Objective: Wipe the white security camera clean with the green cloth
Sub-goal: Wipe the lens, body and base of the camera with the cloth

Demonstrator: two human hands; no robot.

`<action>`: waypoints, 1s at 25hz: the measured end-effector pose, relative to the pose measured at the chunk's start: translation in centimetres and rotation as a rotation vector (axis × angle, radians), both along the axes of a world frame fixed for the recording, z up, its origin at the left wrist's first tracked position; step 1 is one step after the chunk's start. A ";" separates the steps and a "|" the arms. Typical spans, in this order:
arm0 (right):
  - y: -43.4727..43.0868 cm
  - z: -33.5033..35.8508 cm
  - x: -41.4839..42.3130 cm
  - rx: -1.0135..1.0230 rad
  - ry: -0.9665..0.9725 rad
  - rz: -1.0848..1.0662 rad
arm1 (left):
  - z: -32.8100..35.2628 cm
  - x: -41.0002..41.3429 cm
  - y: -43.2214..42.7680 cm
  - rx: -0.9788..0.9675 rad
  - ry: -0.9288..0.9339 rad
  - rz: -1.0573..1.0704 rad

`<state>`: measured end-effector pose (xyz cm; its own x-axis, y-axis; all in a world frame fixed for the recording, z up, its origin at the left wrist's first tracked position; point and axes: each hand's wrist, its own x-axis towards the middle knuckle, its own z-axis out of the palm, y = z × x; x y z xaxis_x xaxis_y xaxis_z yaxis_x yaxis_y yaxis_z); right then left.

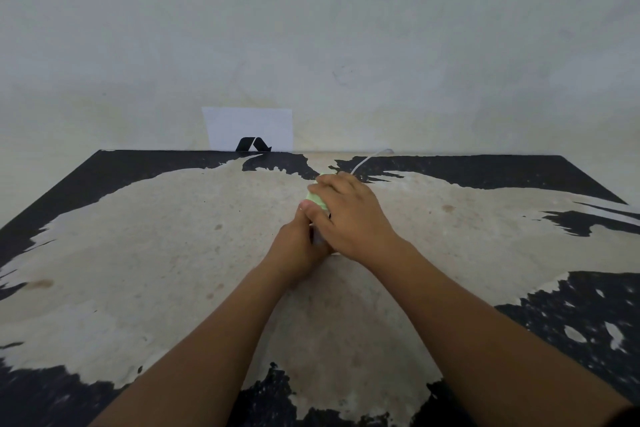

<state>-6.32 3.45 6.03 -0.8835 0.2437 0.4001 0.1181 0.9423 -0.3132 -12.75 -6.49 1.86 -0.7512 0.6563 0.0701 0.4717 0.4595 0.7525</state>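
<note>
1. Security camera (317, 236) is almost hidden between both hands, near the middle of the worn table (138, 253); only a grey-white sliver shows.
2. Left hand (299, 243) is closed around the camera, on its near side; keep it firm.
3. Right hand (349, 215) presses the green cloth (316, 198) over the camera's top.
4. Rub gently, sparing the white cable (363, 161) behind the camera.

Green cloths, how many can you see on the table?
1: the green cloth is bunched under the right hand, just beyond the left hand. Most of it is covered; another could hide beneath.
</note>
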 end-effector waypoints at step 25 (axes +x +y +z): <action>-0.2 -2.7 3.9 -0.859 0.219 -0.009 | 3.5 3.5 -0.7 0.364 -0.349 -0.015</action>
